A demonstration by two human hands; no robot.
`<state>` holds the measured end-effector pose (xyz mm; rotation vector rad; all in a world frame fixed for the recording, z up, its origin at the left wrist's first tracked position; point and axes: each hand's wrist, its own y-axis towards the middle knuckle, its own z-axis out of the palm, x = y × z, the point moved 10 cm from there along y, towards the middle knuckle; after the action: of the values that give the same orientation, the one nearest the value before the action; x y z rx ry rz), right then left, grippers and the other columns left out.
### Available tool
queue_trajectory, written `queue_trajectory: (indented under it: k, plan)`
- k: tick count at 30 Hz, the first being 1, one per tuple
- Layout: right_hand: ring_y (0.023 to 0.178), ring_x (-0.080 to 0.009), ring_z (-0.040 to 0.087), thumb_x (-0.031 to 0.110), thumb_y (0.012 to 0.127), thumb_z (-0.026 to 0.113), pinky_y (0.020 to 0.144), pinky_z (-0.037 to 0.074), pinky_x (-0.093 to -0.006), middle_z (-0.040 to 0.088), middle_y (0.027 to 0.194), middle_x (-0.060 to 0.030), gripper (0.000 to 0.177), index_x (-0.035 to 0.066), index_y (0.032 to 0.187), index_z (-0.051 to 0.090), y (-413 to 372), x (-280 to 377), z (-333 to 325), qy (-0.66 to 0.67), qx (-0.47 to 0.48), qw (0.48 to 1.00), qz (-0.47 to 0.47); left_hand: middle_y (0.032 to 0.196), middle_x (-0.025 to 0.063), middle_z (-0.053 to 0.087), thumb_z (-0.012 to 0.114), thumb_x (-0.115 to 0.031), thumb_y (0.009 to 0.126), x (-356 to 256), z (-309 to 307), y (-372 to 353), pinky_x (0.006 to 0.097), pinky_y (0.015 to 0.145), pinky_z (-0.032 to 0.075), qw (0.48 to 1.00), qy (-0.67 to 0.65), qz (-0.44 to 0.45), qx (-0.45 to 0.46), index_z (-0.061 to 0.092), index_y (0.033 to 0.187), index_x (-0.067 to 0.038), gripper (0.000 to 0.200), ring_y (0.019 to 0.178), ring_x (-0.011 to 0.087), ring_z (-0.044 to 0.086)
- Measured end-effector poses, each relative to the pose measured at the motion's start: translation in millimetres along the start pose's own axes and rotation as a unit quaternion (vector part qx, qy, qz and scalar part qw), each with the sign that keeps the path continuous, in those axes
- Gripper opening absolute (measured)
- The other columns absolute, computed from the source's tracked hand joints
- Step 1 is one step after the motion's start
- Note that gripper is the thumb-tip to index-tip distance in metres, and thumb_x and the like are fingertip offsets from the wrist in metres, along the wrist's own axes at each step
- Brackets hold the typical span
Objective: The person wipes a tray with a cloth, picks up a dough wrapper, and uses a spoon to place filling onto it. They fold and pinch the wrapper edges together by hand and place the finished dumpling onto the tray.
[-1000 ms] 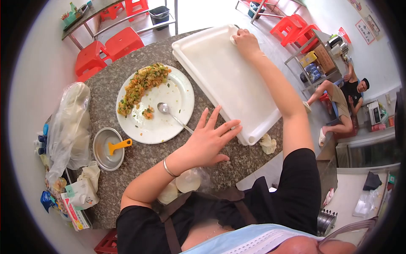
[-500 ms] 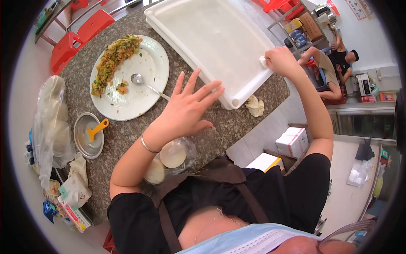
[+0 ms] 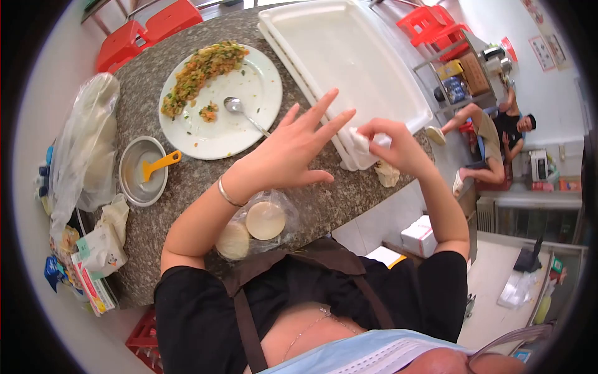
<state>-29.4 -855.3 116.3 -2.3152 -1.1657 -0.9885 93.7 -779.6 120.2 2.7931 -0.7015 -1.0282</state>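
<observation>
My left hand (image 3: 293,146), with a bangle at the wrist, hovers over the speckled stone table (image 3: 330,202), fingers spread and nothing held. A small white tissue (image 3: 359,141) is pinched in my right hand (image 3: 393,144), beside the near corner of the white tray (image 3: 355,68). Left of the tray, an oval white plate (image 3: 252,75) carries chopped vegetable filling (image 3: 208,67) and a metal spoon (image 3: 233,105). Round dough wrappers (image 3: 265,220) lie in clear plastic near the table's front edge. A crumpled tissue (image 3: 387,174) sits by the tray corner.
A metal bowl (image 3: 132,171) with a yellow-handled scraper (image 3: 163,163) stands at left, near a large plastic bag (image 3: 93,140) and a tissue pack (image 3: 103,249). Red stools (image 3: 121,45) are beyond the table. Another person (image 3: 498,134) sits at the right, away from the table.
My right hand has moved left and nearer from the tray's right edge, bringing the tissue close to my left hand. The view has shifted, so the table things appear further right.
</observation>
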Motion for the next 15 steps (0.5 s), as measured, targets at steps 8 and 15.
queue_trajectory:
  k: [8,15]
  plan:
    - [0.073,-0.0207,0.062,0.007,0.080,0.067,0.070,0.051,-0.0333,0.063,0.081,-0.0092,0.013,0.002,0.092,0.066,78,15,5,-0.096,-0.081,0.989,-0.082,0.157,0.0223,0.011,0.081,-0.033,0.071,-6,-23,-4,0.0566,0.114,0.023,0.997,0.000,0.008,-0.072,0.021,0.153,-0.017,0.103,0.142,0.0415,0.024]
    - [0.071,-0.0247,0.062,0.020,0.084,0.065,0.069,0.050,-0.0362,0.063,0.078,-0.0102,0.017,0.004,0.091,0.068,261,27,10,-0.174,-0.165,0.947,-0.212,0.155,0.0224,0.015,0.080,-0.030,0.073,-8,-49,-11,0.0557,0.115,0.023,0.995,0.037,-0.007,-0.092,0.022,0.152,-0.013,0.099,0.143,0.0434,0.020]
